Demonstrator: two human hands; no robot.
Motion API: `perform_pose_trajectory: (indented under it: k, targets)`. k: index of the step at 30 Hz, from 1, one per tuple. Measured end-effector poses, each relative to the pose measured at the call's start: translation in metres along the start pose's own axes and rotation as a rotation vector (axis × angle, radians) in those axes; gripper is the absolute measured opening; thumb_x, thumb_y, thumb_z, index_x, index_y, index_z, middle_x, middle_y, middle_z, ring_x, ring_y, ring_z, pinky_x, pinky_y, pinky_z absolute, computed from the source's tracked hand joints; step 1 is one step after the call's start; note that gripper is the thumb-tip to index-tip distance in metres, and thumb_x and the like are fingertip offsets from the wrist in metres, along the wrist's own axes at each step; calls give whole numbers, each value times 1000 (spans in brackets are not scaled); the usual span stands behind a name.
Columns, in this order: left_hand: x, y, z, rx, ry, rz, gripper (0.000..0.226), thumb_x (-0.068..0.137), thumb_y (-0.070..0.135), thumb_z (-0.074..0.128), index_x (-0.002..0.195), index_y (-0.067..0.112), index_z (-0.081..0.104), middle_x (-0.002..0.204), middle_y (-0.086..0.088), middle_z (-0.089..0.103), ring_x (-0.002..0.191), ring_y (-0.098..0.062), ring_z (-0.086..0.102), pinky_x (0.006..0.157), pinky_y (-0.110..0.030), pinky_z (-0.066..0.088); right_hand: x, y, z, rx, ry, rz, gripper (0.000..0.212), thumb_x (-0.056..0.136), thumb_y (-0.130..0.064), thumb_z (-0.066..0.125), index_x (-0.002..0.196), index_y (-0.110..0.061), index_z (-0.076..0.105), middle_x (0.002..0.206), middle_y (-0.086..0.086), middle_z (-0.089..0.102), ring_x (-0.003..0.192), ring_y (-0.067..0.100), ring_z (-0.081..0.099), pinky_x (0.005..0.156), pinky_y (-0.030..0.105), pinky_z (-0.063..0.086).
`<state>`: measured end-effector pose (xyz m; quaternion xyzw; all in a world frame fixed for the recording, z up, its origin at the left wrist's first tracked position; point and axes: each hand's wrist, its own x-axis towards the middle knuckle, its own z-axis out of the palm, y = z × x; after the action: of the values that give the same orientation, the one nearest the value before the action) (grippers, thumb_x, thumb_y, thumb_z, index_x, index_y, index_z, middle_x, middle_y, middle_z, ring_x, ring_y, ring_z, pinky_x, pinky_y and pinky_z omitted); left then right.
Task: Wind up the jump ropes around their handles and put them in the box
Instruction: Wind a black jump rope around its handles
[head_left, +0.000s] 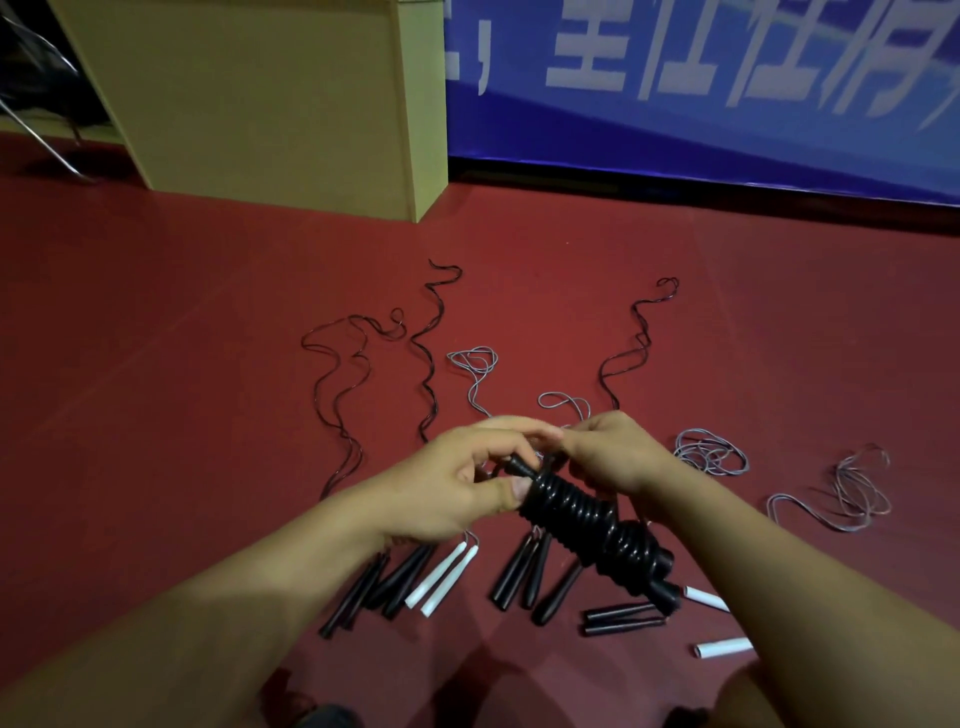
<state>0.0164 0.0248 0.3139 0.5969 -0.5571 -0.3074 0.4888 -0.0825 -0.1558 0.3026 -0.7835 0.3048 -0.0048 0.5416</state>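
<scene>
- Wound rope (587, 519): glossy black cord coiled tight round paired handles, held above the floor (156, 322); no box visible.
- Left hand (457, 488): thumb and fingers pinch the upper handle end.
- Right hand (608, 452): fingers curled at the coil's top; exact grip hidden.
- Risk: springy coils may slip loose if either grip eases.
- Loose ropes (426, 374): thin, kinked cords lying beyond.

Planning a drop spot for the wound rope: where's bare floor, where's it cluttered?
Bare floor: the wide stretch left of the leftmost black rope, up to the beige cabinet; also between the rope ends and the blue banner. Crowded: below both hands, where black handles and white handles lie in rows, and right, by the grey rope loops.
</scene>
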Motion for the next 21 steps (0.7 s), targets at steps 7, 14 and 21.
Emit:
perform_pose_trajectory:
  k: [7,14,21]
  targets:
    - [4,6,8,-350,151,-28,12,88,6,59,97,-2,60,115,2,70,111,-13,62,93,-24,48,-5,-4,-7,9,-172,-88,20,88,-14,66,70,-5,65,44,-9,50,36,1,42,40,15,36]
    - [10,16,-2,-678,633,-226,23,95,-2,47,88,14,61,71,6,65,56,-8,50,59,-24,37,1,4,-1,213,-217,-79,33,102,-28,46,82,-6,60,50,1,41,38,12,31,41,23,26]
    - [12,7,-9,-591,838,-383,20,99,12,53,84,20,63,69,10,58,54,-5,46,53,-21,34,-1,-3,7,327,-271,-167,46,94,-53,44,92,-9,54,56,1,42,40,12,33,43,21,30]
